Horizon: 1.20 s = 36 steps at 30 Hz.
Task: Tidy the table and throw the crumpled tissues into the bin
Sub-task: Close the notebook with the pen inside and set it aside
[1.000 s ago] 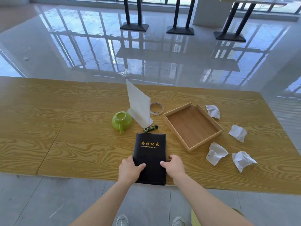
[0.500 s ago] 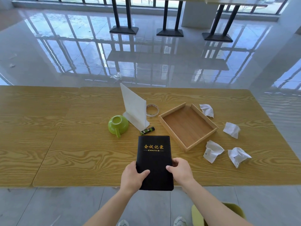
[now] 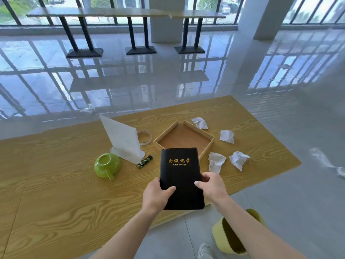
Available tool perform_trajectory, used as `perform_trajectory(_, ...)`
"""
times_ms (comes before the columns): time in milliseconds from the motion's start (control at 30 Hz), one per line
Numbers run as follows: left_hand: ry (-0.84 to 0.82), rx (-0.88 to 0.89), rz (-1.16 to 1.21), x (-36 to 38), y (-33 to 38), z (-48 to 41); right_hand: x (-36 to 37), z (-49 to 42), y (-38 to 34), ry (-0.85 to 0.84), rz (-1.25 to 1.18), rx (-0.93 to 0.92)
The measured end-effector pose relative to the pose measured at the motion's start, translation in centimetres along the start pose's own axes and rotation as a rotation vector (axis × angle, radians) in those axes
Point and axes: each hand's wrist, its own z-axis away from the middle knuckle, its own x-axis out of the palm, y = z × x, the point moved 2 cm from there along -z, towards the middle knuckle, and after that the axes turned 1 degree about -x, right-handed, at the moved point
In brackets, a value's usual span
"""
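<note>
Your left hand and right hand clasp the black notebook, now lifted off the tabletop toward the wooden tray. Four crumpled tissues lie right of the tray; the bin stands on the floor below it.

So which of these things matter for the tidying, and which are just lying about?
Part of the job:
- black notebook, held in both hands: left, right
- four crumpled tissues
- yellow-green bin
- wooden tray
- green cup, tape roll

Just there:
- bar tables
</note>
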Motion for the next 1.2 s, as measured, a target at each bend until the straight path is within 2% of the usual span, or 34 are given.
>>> perform_trajectory(333, -0.073, 0.09, -0.016, 4.8, 7.2, -5.3, -7.8, -5.3, 0.6, 0.055, -0.106, 0.033)
perform_trajectory(667, -0.082, 0.07, -0.005, 15.2, 17.9, -12.2, -19.9, -16.4, 3.5, 0.095, -0.111, 0.083)
perform_trajectory(933, -0.157, 0.013, 0.006, 23.6, 25.0, -16.9, -28.3, -24.7, 6.8, 0.096, -0.051, 0.118)
perform_trajectory(1200, -0.334, -0.012, -0.03, 32.0, 28.8, -19.9, -33.9, -31.4, 11.3, 0.098, 0.107, 0.209)
